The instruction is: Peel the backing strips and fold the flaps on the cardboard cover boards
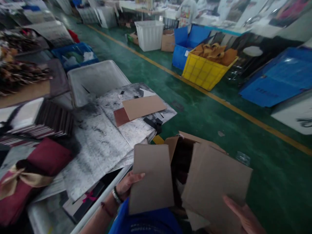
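Note:
A brown cardboard box sits low in front of me with its flaps up. My left hand grips the edge of the left flap, fingers curled behind it. My right hand lies against the underside of the right flap, fingers stretched along it. Dark contents show in the gap between the flaps; I cannot make them out. A blue sleeve or shirt shows at the bottom.
To the left a worktable covered in smudged paper holds a brown card sheet, stacked dark items and red boxes with ribbon. A grey tub, yellow crate, blue bins and a person stand on the green floor.

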Available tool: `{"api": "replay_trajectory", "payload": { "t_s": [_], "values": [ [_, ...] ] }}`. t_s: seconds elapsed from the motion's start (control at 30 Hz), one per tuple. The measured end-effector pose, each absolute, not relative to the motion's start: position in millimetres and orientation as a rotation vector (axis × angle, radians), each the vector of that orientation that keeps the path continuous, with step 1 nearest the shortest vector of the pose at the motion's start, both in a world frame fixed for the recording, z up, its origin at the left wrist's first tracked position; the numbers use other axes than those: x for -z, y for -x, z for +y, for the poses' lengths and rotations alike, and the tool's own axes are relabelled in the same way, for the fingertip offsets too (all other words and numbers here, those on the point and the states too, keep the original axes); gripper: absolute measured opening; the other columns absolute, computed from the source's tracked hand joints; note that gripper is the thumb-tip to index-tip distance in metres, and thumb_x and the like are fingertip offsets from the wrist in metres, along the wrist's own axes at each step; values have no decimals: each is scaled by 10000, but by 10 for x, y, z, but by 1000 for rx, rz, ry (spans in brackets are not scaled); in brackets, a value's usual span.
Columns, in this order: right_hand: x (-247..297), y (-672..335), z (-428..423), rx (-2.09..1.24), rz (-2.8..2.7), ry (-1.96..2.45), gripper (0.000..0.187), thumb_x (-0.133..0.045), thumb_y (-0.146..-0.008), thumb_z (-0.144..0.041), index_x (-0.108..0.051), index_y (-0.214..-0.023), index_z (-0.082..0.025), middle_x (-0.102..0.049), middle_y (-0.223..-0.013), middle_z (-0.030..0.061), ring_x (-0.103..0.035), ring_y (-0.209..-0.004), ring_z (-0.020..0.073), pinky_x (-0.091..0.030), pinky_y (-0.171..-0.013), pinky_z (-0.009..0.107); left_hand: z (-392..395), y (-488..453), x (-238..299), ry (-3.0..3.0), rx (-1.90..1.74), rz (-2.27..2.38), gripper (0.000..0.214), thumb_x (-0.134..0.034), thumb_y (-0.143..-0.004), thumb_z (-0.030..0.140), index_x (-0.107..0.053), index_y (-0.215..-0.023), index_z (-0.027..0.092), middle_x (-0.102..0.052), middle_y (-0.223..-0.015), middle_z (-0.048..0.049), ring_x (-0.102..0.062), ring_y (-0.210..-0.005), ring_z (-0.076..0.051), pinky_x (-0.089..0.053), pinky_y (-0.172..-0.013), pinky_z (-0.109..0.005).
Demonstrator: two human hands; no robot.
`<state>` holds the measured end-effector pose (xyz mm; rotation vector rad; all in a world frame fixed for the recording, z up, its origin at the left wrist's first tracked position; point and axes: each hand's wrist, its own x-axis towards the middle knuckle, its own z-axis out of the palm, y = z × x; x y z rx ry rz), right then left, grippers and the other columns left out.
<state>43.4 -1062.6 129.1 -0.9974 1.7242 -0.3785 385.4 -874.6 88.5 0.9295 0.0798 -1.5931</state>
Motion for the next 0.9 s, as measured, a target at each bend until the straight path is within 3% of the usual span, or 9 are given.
{"api": "replay_trajectory", "payload": {
  "t_s": [0.07, 0.17, 0.43, 0.67, 0.77, 0.9],
  "values": [
    [-1437, -650, -10575, 326, 1545, 1039, 561, -759, -432, -443, -684, -915, -167, -704, -841, 137, -646, -802, 353, -516, -695, 454, -8439, -3760, -977, -995, 1523, 129, 372, -630, -724, 254, -548, -1056, 107, -701, -929, -127, -660, -785, -262, -509, -737, -381],
    [-1673, -1048, -10519, 199, 1235, 1088, 535, -769, -484, -411, -676, -931, -131, -705, -810, 124, -651, -721, 309, -507, -690, 441, -7994, -3628, -1103, -1043, 1462, 226, 432, -640, -721, 301, -517, -1066, 72, -705, -885, -149, -662, -781, -287, -517, -723, -393],
    [-1849, -2101, -10218, -87, 690, 1365, 452, -711, -645, -383, -641, -1024, -148, -687, -972, 103, -631, -876, 265, -480, -802, 400, -7025, -3425, -1213, -1025, 1140, 604, 732, -716, -627, 356, -401, -1206, 38, -707, -826, -161, -665, -699, -322, -534, -648, -408],
    [-1616, -3324, -9800, -340, 545, 1497, 510, -666, -696, -386, -573, -1123, -123, -672, -1024, 111, -625, -917, 271, -480, -812, 396, -6178, -3690, -985, -950, 914, 784, 709, -703, -651, 354, -389, -1207, 44, -703, -801, -165, -663, -674, -296, -538, -618, -370],
    [-1574, -3941, -9549, -444, 480, 1791, 459, -600, -722, -416, -605, -1060, -105, -678, -998, 123, -626, -905, 279, -477, -797, 388, -5832, -3873, -885, -909, 843, 874, 699, -719, -633, 355, -413, -1170, 26, -699, -798, -178, -659, -670, -291, -539, -604, -361],
    [-1545, -4702, -9113, -526, 356, 2525, 326, -534, -747, -335, -606, -1011, -157, -687, -928, 106, -621, -886, 277, -453, -756, 353, -5482, -4079, -812, -877, 749, 994, 713, -748, -591, 357, -432, -1147, 42, -698, -757, -161, -652, -631, -292, -538, -570, -372]
  ]
}}
